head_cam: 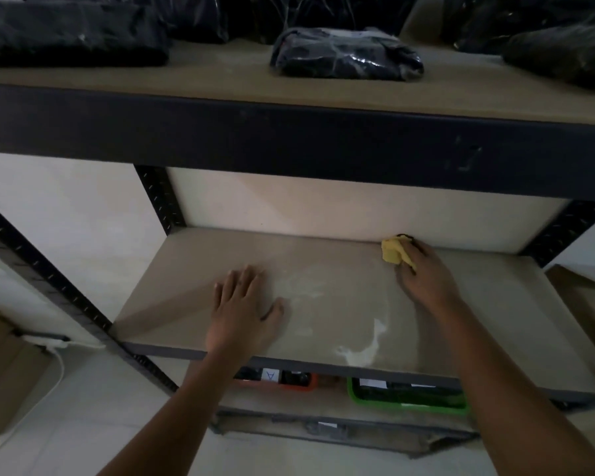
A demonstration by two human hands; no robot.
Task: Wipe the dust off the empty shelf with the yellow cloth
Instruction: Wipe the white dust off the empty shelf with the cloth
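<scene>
Dusty beige shelf board (pixel 193 269) on a dark metal rack against a pale wall; right hand (pixel 423 273) grasps the yellow cloth (pixel 392 252) at the back edge, left hand (pixel 244 307) lies flat, fingers released; an orange bin (pixel 289 384) below shows "A"

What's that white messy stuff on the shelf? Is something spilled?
Pale streaks of dust smear the empty shelf near its front edge, between the hands. It looks like dust, not liquid. The right hand holds the yellow cloth at the back; the left hand lies flat.
</scene>
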